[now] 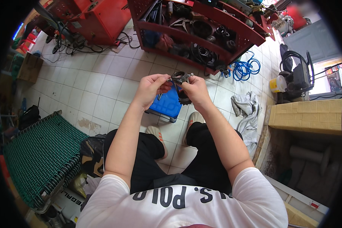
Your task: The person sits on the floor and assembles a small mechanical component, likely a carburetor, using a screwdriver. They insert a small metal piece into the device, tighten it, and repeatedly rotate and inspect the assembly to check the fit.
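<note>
Above a blue plastic stool point(166, 104), I hold a dark metal part with a round ring-shaped opening point(178, 76) and small lugs at its sides. A dark toothed piece hangs below the ring; I cannot tell whether it is joined to it. My right hand point(195, 90) is closed around the part's right side, thumb on its front. At the left side my left hand point(154, 88) is closed in a pinch on a small metal end of the part, perhaps a bolt. A slim metal piece point(160, 97) shows on the stool beneath my left fingers.
Ahead stands a red metal tool cart point(201, 40) loaded with tools and parts. Beside it lie a coiled blue hose point(247, 70) and a grey cloth point(247, 108). A green woven lounger point(45, 152) is at left, a yellow tiled ledge point(307, 116) at right.
</note>
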{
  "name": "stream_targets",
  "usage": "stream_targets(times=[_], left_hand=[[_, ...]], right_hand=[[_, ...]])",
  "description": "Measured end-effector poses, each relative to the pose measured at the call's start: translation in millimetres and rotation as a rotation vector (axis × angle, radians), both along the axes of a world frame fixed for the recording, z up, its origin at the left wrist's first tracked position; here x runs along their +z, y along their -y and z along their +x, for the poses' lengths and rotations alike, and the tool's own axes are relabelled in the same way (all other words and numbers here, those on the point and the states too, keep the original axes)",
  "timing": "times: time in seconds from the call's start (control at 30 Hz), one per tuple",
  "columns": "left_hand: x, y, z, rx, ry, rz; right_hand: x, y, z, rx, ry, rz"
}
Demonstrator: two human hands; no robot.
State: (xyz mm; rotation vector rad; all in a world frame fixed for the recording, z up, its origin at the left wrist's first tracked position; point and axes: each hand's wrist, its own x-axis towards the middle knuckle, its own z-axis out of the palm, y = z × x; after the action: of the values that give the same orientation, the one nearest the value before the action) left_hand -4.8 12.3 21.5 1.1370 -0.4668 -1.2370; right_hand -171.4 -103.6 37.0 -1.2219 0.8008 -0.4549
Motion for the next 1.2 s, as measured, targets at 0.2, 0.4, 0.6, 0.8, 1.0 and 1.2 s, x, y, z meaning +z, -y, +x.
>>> stream_targets(times=[0.2, 0.4, 0.6, 0.8, 1.0, 1.2], left_hand=[[-7.2, 4.5, -5.9, 0.044, 0.042, -0.062], [-10.9, 5.0, -5.8, 0.067, 0.125, -0.142], [-6.3, 4.6, -10.9, 0.124, 0.309, -0.176], [-8.1, 4.5, -14.9, 0.209, 0.533, -0.245], [-2.8, 4.9, -14.6, 0.159, 0.492, -0.165], [0.0, -1.2, 0.6, -0.107, 0.32, 0.059]], right_hand=[[-2.2, -1.1, 1.3, 0.001, -0.019, -0.047], [-7.4, -3.3, 1.5, -0.037, 0.039, 0.012], [-4.5, -7.8, 1.1, -0.037, 0.069, 0.049], [-10.5, -5.7, 1.6, -0.021, 0.094, 0.122], [-3.1, -4.3, 0.9, -0.017, 0.101, 0.123], [-2.1, 2.5, -1.5, 0.007, 0.03, -0.052]])
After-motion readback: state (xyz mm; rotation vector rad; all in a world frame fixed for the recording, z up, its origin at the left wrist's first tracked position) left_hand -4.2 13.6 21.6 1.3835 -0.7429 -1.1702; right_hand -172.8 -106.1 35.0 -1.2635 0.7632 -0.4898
